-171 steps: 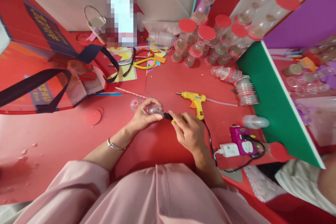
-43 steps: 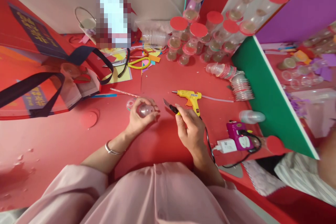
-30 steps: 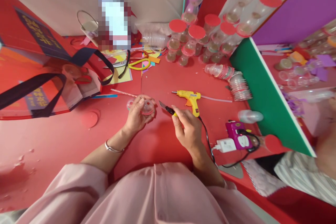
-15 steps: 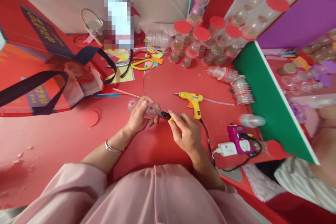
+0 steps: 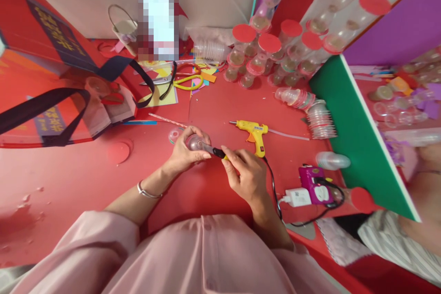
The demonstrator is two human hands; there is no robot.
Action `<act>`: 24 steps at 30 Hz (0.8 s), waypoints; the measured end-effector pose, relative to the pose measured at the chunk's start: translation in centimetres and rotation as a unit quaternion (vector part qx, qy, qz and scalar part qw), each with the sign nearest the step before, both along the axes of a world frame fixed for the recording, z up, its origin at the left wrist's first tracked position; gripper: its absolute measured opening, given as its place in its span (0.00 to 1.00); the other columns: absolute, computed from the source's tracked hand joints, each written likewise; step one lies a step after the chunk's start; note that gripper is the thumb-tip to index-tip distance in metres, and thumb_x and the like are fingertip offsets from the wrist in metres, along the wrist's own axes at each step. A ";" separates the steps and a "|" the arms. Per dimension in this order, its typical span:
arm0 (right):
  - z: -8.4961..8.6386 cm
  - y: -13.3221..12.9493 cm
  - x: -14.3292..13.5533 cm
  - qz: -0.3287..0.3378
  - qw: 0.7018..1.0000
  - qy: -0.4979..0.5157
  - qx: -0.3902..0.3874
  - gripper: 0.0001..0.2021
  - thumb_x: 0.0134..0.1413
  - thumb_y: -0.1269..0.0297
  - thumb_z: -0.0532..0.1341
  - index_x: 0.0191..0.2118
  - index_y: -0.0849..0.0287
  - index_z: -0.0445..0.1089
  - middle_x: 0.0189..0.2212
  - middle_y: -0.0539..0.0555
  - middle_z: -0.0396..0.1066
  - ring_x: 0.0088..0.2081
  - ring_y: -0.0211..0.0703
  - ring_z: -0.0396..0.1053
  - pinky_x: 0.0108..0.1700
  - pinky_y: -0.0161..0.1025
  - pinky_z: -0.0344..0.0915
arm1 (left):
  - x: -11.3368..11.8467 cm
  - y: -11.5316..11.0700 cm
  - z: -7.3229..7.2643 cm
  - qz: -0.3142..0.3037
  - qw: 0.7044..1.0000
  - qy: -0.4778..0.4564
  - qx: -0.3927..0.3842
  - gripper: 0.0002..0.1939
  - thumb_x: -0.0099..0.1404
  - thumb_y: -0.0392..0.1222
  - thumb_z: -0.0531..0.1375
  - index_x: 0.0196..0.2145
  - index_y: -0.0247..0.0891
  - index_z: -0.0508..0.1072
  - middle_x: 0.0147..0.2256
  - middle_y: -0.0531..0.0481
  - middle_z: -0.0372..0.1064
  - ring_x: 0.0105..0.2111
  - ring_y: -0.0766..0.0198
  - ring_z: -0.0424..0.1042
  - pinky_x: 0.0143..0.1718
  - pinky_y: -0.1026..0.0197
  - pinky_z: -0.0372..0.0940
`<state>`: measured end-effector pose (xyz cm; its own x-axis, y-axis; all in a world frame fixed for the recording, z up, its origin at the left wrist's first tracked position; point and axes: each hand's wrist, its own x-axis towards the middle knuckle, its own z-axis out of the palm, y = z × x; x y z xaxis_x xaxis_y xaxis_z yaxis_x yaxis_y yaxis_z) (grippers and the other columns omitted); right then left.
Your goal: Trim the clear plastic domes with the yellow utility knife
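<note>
Clear cup (image 5: pixel 194 142) turned in L hand (image 5: pixel 181 152) since 0.5 s ago; blade (image 5: pixel 207 147) at it

L to R: stiff-sided red bag (image 5: pixel 50 71) w/ flat dark strap stands along L part of surface (image 5: pixel 69 179). Smooth round red disc (image 5: pixel 119 151) lies nr it; glossy spots toward near L corner. Scissors (image 5: pixel 188 81), metal w/ red + yellow loop handles, on paper scraps toward far edge. Thin striped straw (image 5: pixel 165 119) + clear flat ring (image 5: pixel 175 135) just beyond L hand.

L hand grasps cup, thin see-thru plastic, rounded, held abt mid-surface, betw. ring and craft knife (image 5: pixel 218 152). R hand (image 5: pixel 248 173) clenched on knife's black/yellow handle; slim metal blade meets cup, exact contact too small to tell.

Yellow hard-plastic glue gun (image 5: pixel 253 131) just beyond R hand, nozzle L. Red-topped hourglasses (image 5: pixel 255 64), waisted clear plastic, fill far R corner. Ribbed cup stack (image 5: pixel 322 119) at R edge, by flat green divider (image 5: pixel 361 133). Boxy purple adapter (image 5: pixel 313 183) toward near R corner.

Room: smooth red stretch betw. hands & near edge, another betw. glue gun & hourglasses; R side tighter, w/ black cord (image 5: pixel 274 183) by R wrist.
</note>
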<state>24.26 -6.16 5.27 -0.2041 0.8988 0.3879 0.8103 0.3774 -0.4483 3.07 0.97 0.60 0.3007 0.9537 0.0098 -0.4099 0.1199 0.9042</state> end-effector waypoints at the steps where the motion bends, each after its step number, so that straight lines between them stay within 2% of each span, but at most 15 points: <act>1: 0.0 0.0 0.0 0.000 1.000 -0.001 0.004 0.16 0.71 0.63 0.61 0.59 0.54 0.77 0.34 0.53 0.78 0.35 0.40 0.73 0.41 0.38 0.65 | 0.0 0.0 -0.1 0.001 1.000 0.001 0.003 0.32 0.48 0.43 0.81 0.42 0.40 0.67 0.38 0.49 0.77 0.32 0.65 0.77 0.29 0.66 0.70; 8: 0.0 0.0 0.0 -0.003 1.000 -0.020 0.019 0.16 0.71 0.64 0.62 0.60 0.55 0.76 0.36 0.54 0.78 0.36 0.41 0.73 0.41 0.39 0.65 | -0.1 -0.3 -0.4 -0.005 1.000 0.019 0.008 0.26 0.55 0.41 0.78 0.42 0.41 0.66 0.38 0.50 0.75 0.30 0.66 0.74 0.26 0.66 0.67; 16: 0.4 0.0 0.0 0.002 1.000 -0.012 0.011 0.15 0.71 0.63 0.61 0.58 0.56 0.77 0.37 0.54 0.78 0.36 0.41 0.73 0.41 0.39 0.65 | -0.2 -0.1 -0.3 -0.006 0.999 0.012 0.030 0.26 0.54 0.42 0.79 0.42 0.40 0.67 0.38 0.49 0.75 0.33 0.65 0.74 0.33 0.63 0.69; 24: 0.5 0.0 0.0 0.006 1.000 -0.003 0.009 0.15 0.71 0.64 0.61 0.58 0.57 0.78 0.36 0.54 0.78 0.36 0.40 0.73 0.41 0.39 0.65 | -0.2 -0.1 -0.4 -0.011 0.999 0.004 0.032 0.25 0.56 0.40 0.78 0.43 0.40 0.67 0.39 0.49 0.75 0.34 0.65 0.75 0.34 0.63 0.70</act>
